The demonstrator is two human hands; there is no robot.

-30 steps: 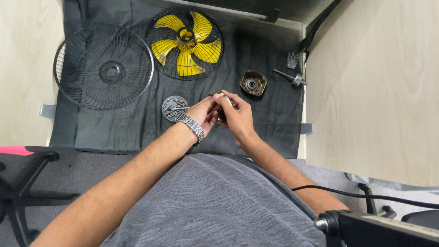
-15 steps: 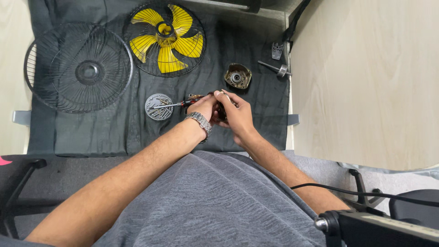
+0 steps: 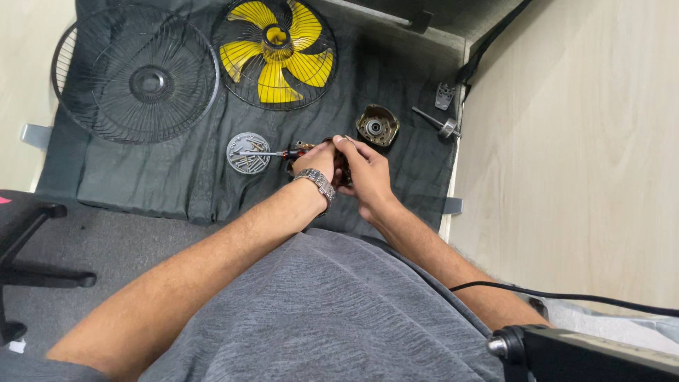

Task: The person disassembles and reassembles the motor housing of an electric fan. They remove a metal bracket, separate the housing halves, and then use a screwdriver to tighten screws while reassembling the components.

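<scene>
Hands | left hand [image 3: 316, 160] grips screwdriver [image 3: 272, 152] | right hand [image 3: 364, 170] closed on hidden part

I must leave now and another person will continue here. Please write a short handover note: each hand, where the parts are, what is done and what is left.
Left hand: closed around a small dark part, partly hidden; wrist wears a metal watch.
Right hand: also gripping that part from the other side.
Screwdriver: lies at the left hand, tip over the round metal dish of screws.
On the black cloth: wire grille, yellow fan blade, motor housing, shaft piece.
Done: fan is taken apart.
Left: cannot tell; the held part is mostly covered.
</scene>
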